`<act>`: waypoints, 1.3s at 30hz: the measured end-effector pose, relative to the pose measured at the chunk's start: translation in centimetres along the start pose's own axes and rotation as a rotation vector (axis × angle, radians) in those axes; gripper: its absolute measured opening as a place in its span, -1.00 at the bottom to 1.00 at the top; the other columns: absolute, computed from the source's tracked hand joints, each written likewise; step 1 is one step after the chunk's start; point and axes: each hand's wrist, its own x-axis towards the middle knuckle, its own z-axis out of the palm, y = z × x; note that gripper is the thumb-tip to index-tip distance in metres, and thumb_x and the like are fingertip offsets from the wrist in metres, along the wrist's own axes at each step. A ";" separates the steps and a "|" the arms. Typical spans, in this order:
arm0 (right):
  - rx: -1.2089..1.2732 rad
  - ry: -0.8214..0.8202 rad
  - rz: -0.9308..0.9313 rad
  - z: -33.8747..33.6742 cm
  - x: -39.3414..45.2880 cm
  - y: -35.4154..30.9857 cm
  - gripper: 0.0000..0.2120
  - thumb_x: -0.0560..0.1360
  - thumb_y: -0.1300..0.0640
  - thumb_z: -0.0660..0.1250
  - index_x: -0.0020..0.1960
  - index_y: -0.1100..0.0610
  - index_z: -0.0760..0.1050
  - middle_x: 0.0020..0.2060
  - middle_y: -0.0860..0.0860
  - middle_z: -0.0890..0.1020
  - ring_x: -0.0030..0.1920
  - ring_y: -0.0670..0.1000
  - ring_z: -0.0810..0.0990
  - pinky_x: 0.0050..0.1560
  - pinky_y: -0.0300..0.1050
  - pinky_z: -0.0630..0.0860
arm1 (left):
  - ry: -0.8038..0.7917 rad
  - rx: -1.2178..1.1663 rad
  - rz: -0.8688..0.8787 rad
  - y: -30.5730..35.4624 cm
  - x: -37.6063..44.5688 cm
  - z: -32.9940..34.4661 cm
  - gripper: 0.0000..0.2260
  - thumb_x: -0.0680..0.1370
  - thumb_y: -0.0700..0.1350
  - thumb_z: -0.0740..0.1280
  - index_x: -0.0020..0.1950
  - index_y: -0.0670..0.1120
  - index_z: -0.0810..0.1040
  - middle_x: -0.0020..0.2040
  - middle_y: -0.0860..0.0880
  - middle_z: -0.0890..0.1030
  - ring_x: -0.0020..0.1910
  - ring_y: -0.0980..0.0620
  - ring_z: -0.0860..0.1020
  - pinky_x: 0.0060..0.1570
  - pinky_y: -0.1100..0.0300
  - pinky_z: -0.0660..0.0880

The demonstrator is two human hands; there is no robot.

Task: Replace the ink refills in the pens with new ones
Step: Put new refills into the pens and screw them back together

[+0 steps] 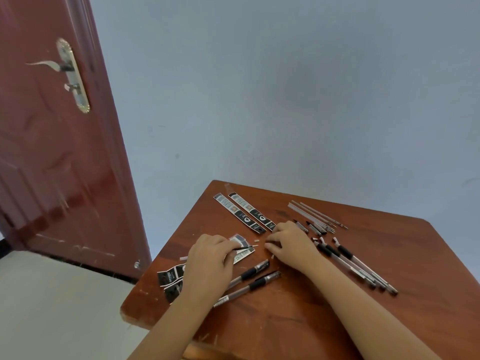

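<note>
Left grip [211, 258] pinched on a thin refill [245, 247], tip pointed toward the right grip [289, 242]. Right grip curled down on the surface [298, 320]; whether pinching something, could not tell. Two pens [253, 278] just under the left grip, more pens [355, 266] beside the right grip, wrappers [244, 213] beyond.

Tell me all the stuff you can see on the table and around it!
Table: one, reddish brown, lower right.
Door: one, dark red with a silver handle, left.
Wall: blue-grey, behind the table.
Pens near the hands: two, clear with black grips, between the arms.
Pens on the right: about three, clear and black, lying side by side.
Refills: several, thin and pale, far right.
Long wrappers: two, black and white, far side.
Torn wrappers: a few, black, left edge.
Left hand: pinching a thin refill.
Right hand: fingers curled on the table.
</note>
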 end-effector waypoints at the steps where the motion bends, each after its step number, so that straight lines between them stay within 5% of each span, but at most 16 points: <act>1: 0.007 0.019 0.001 -0.3 -0.3 0.2 -0.69 0.54 0.02 0.15 0.22 0.09 0.46 0.14 0.01 0.51 0.16 -0.02 0.37 0.13 -0.19 0.31 | 0.008 -0.010 0.008 0.3 0.2 0.1 -0.75 0.22 -0.35 0.53 -0.24 -0.05 0.67 -0.35 0.01 0.64 -0.36 -0.02 0.54 -0.35 0.22 0.37; 5: -0.037 0.130 0.104 -1.5 -2.7 2.6 -0.72 0.55 0.13 0.12 0.18 0.10 0.49 0.14 0.03 0.55 0.15 0.01 0.43 0.16 -0.16 0.35 | 0.013 -0.045 0.047 1.5 0.7 0.9 -0.75 0.21 -0.36 0.52 -0.23 -0.06 0.67 -0.34 0.01 0.64 -0.35 -0.03 0.54 -0.35 0.23 0.37; 10: -0.213 0.106 0.318 -2.1 -6.9 5.0 -0.71 0.54 0.03 0.11 0.18 0.08 0.45 0.11 0.01 0.53 0.13 0.02 0.44 0.06 -0.16 0.38 | -0.028 -0.128 0.065 3.4 1.0 2.4 -0.80 0.31 -0.35 0.47 -0.16 -0.11 0.67 -0.27 -0.04 0.65 -0.26 -0.07 0.56 -0.24 0.20 0.39; 13: -0.187 0.117 0.335 -1.7 -7.9 5.4 -0.71 0.53 0.07 0.14 0.21 0.08 0.42 0.13 0.01 0.50 0.12 0.01 0.44 0.04 -0.18 0.38 | -0.055 -0.187 0.063 5.0 1.0 3.1 -0.83 0.47 -0.27 0.33 0.00 -0.11 0.64 -0.11 -0.04 0.64 -0.10 -0.01 0.48 -0.05 0.27 0.26; 20: 0.006 0.112 0.365 -1.7 -7.9 6.0 -0.71 0.52 0.17 0.16 0.22 0.15 0.42 0.11 0.11 0.50 0.12 0.08 0.46 0.07 -0.14 0.38 | -0.124 -0.227 0.040 7.5 0.9 4.2 -0.80 0.53 -0.20 0.25 0.11 -0.08 0.58 -0.01 -0.02 0.59 0.01 0.08 0.45 -0.05 0.36 0.26; 28: 0.254 0.257 0.328 -1.6 -8.7 6.8 -0.74 0.49 0.20 0.22 0.16 0.13 0.49 -0.03 0.07 0.58 -0.04 0.04 0.51 -0.06 -0.21 0.36 | -0.116 -0.284 -0.029 9.7 2.7 5.5 -0.83 0.50 -0.22 0.30 0.05 -0.09 0.61 -0.07 -0.02 0.61 -0.14 0.11 0.47 -0.03 0.24 0.42; 35: 0.471 0.538 0.276 -2.5 -9.6 7.1 -0.78 0.42 0.30 0.31 0.05 0.19 0.56 -0.23 -0.03 0.52 -0.31 -0.16 0.40 -0.26 -0.50 0.32 | -0.035 -0.534 -0.090 12.2 5.2 8.3 -0.80 0.46 -0.26 0.35 0.05 -0.11 0.60 -0.18 0.14 0.54 -0.21 0.29 0.46 -0.19 0.58 0.36; 39: 0.494 0.569 0.326 -2.7 -9.6 7.4 -0.76 0.41 0.33 0.31 0.06 0.20 0.55 -0.17 0.05 0.58 -0.26 -0.08 0.43 -0.26 -0.38 0.30 | -0.036 -0.609 -0.200 11.9 5.4 9.4 -0.80 0.46 -0.27 0.35 0.07 -0.15 0.59 -0.16 0.08 0.56 -0.22 0.30 0.47 -0.23 0.61 0.36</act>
